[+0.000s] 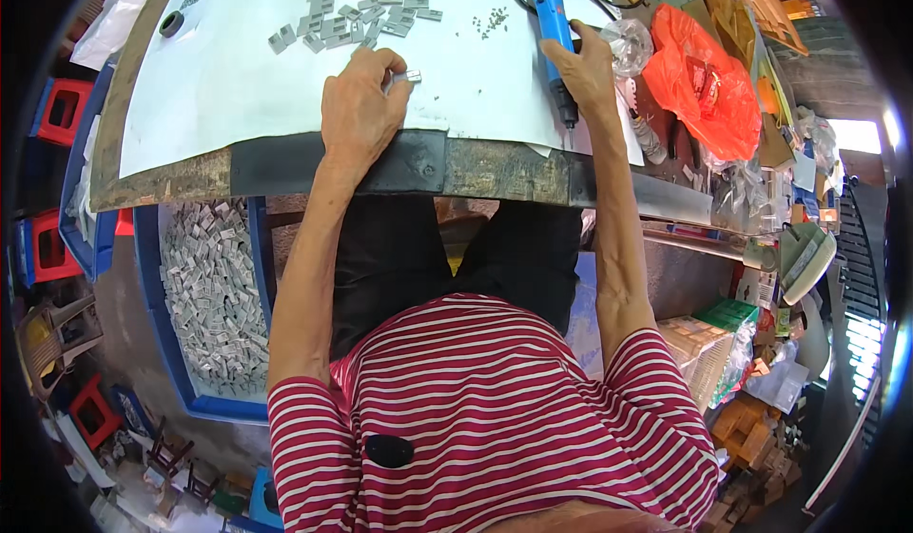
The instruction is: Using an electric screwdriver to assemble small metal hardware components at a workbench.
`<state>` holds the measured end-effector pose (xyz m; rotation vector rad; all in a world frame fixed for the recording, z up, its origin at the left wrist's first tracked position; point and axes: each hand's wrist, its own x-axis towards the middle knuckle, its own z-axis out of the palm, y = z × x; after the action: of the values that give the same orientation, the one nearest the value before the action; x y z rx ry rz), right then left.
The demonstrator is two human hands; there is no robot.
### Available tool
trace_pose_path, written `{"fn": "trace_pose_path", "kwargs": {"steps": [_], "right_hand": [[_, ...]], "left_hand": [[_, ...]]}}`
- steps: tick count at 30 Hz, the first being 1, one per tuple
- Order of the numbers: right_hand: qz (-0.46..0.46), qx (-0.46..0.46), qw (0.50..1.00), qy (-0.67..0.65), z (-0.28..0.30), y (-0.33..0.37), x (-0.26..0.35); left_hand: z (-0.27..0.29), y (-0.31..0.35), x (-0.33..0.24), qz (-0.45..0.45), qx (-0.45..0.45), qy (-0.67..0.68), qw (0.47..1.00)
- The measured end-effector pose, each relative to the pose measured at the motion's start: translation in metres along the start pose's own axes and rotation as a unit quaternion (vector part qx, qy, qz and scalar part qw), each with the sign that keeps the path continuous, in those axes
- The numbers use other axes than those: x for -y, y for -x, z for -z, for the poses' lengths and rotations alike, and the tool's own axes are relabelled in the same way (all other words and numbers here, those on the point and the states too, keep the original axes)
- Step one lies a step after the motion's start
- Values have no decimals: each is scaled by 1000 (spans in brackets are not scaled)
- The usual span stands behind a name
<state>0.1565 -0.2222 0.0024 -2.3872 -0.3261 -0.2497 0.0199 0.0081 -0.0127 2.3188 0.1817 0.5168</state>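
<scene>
Mid-batch, likely: left hand [361, 105] pinches one small grey metal piece [409, 77] at frame centre-top; right hand [585, 67] grasps the blue electric screwdriver [553, 29]. Loose pieces [352, 21] wait above; blue bin [214, 295] lower left holds many.

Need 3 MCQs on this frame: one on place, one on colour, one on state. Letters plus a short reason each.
1. Where is the blue crate of small grey parts?
A) on the white sheet
B) below the table edge, on the person's left
C) by the orange bag

2. What colour is the body of the power screwdriver?
A) blue
B) red
C) green

3. What is the left hand doing?
A) resting flat and empty
B) pinching a small grey part
C) gripping the cable

Answers:
1 B: it sits under the table's left end.
2 A: the barrel in the right hand is blue.
3 B: the fingertips close on the part over the white sheet.
</scene>
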Motion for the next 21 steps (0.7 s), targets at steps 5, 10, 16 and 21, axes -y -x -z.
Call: {"fn": "trace_pose_path", "kwargs": {"steps": [5, 10, 16, 21], "right_hand": [[-35, 11, 966, -254, 15, 11, 14], [60, 54, 847, -526, 34, 4, 55], [87, 158, 620, -763, 20, -16, 87], [56, -2, 780, -623, 16, -31, 103]], "left_hand": [[0, 0, 2, -3, 2, -3, 1000], [1, -2, 0, 6, 4, 13, 1000], [-4, -12, -2, 17, 7, -17, 1000], [-13, -14, -5, 26, -11, -2, 1000]]}}
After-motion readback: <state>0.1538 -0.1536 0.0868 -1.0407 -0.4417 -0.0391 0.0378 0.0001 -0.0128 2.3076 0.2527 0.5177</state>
